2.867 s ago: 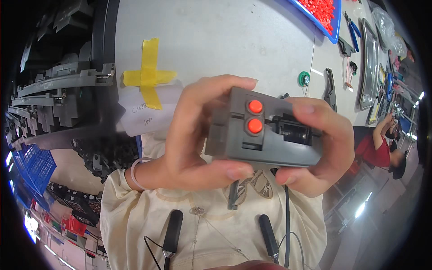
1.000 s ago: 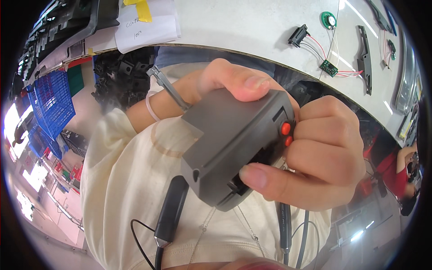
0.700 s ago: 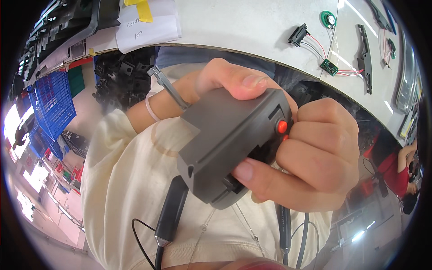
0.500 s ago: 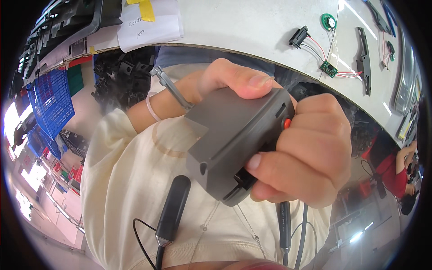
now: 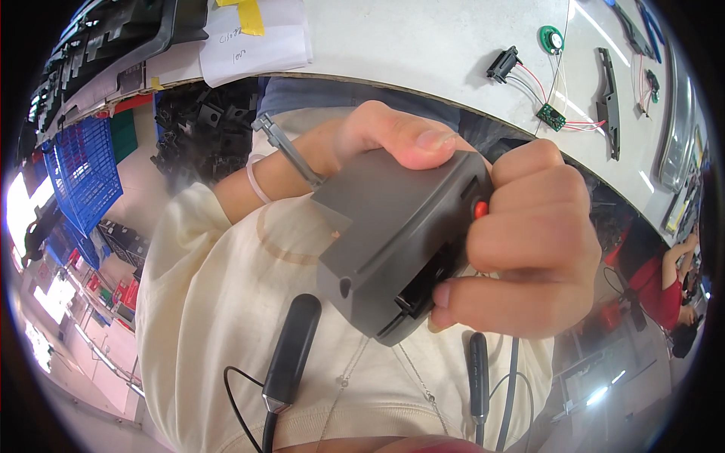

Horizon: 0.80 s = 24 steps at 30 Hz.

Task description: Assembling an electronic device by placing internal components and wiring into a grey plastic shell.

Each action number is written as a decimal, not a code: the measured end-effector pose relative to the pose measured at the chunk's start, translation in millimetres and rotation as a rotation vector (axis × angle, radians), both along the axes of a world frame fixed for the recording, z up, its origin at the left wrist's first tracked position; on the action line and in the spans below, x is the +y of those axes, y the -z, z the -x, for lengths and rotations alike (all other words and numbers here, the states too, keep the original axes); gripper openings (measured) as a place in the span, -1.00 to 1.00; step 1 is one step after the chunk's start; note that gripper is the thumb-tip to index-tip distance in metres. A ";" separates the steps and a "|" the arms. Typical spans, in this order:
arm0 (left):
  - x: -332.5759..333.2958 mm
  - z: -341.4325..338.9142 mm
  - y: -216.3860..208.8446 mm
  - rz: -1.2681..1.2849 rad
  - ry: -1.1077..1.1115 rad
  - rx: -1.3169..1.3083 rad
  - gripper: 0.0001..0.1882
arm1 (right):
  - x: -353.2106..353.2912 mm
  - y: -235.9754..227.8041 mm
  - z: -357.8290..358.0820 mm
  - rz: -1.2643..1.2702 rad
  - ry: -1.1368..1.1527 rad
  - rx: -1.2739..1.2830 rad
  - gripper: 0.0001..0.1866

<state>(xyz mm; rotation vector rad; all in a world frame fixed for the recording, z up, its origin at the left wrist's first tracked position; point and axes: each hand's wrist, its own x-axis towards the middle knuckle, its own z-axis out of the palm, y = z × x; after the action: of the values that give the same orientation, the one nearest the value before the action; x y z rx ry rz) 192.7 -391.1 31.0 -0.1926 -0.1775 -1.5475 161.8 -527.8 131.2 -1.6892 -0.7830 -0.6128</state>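
Note:
A dark grey plastic housing (image 5: 393,211), box-shaped, is tilted in front of my chest. My left hand (image 5: 408,140) is closed around it, thumb flat on its upper face, other fingers hidden behind. A thin grey rod with a forked end (image 5: 283,143) sticks out past the housing toward my left forearm. On the housing's right side are a red button (image 5: 481,209) and a long dark slot (image 5: 430,275). My right hand (image 5: 532,241) is closed beside that side, with curled fingers near the button and a fingertip at the slot's edge. What it pinches is hidden.
On the white table (image 5: 423,38) lie a green circuit board (image 5: 552,116) with wires, a small round speaker (image 5: 552,39) and a black strip (image 5: 609,106). Black parts (image 5: 204,124) fill a container at left, near a blue crate (image 5: 83,170). Another person (image 5: 653,287) is at right.
My right hand has shifted slightly right, away from the housing's slot, so more of the dark slot shows. The left hand and housing have barely moved.

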 end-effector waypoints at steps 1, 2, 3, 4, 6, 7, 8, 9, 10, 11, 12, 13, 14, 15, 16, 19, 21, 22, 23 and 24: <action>-0.6 0.5 1.0 0.007 0.003 0.006 -0.49 | -1.3 -2.0 0.6 0.020 -0.008 0.029 -0.72; -0.8 1.0 1.9 0.016 0.005 0.011 -0.49 | -2.1 -4.2 2.0 0.039 -0.015 0.060 -0.71; -1.6 1.4 2.9 0.027 0.004 0.013 -0.49 | -2.8 -6.2 3.7 0.058 -0.023 0.091 -0.70; -2.4 2.3 3.4 0.039 0.005 0.019 -0.49 | -3.0 -7.9 5.4 0.077 -0.030 0.121 -0.69; -4.6 3.2 4.0 0.064 0.004 0.027 -0.49 | -2.7 -9.3 7.8 0.105 -0.008 0.141 -0.68; -5.0 3.2 3.8 0.073 0.007 0.035 -0.49 | -2.1 -9.5 8.9 0.116 0.021 0.132 -0.67; -5.5 2.5 3.4 0.080 0.006 0.039 -0.49 | -2.7 -9.2 8.6 0.155 0.029 0.088 -0.67; -4.6 1.8 2.2 0.080 0.004 0.038 -0.49 | -2.5 -9.3 9.0 0.091 0.023 0.126 -0.67; -4.6 0.7 1.1 0.081 0.009 0.044 -0.49 | -3.4 -8.5 8.0 0.056 -0.004 0.130 -0.68; -1.9 -1.3 -0.7 0.045 0.010 0.011 -0.50 | -4.1 -9.0 7.9 0.041 -0.021 0.174 -0.68; 0.5 -3.5 -2.9 0.009 0.010 -0.022 -0.50 | -4.4 -8.3 7.1 0.011 -0.049 0.188 -0.68; 3.4 -5.8 -5.2 -0.028 0.009 -0.056 -0.51 | -5.5 -9.6 7.3 0.000 -0.068 0.242 -0.68; 5.1 -7.1 -7.7 -0.069 0.014 -0.071 -0.51 | -5.0 -8.7 6.8 -0.045 -0.062 0.238 -0.69; 7.2 -9.0 -10.0 -0.110 0.020 -0.085 -0.52 | -5.3 -9.6 7.0 0.023 -0.048 0.232 -0.69; 8.6 -8.8 -12.7 -0.155 0.033 -0.075 -0.53 | -4.2 -8.4 6.8 0.056 -0.009 0.172 -0.70; 11.4 -6.8 -17.3 -0.287 0.073 -0.045 -0.55 | 0.0 -4.7 6.7 0.101 0.076 0.060 -0.72; 12.8 -5.7 -15.8 -0.319 0.082 -0.053 -0.56 | 2.3 -1.1 6.5 0.113 0.118 0.004 -0.74; 13.2 -5.1 -13.7 -0.308 0.078 -0.070 -0.57 | 3.9 0.7 6.7 0.118 0.138 -0.024 -0.74; 13.5 -4.4 -10.8 -0.298 0.074 -0.087 -0.58 | 4.5 2.1 7.0 0.117 0.156 -0.044 -0.74; 12.7 -2.8 -7.4 -0.299 0.066 -0.081 -0.58 | 5.0 3.2 7.2 0.115 0.174 -0.063 -0.74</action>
<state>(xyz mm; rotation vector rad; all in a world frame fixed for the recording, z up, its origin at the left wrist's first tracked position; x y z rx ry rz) 195.5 -378.4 38.4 0.1014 -0.0017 -1.6276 154.6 -522.7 128.0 -1.8644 -0.7323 -0.7566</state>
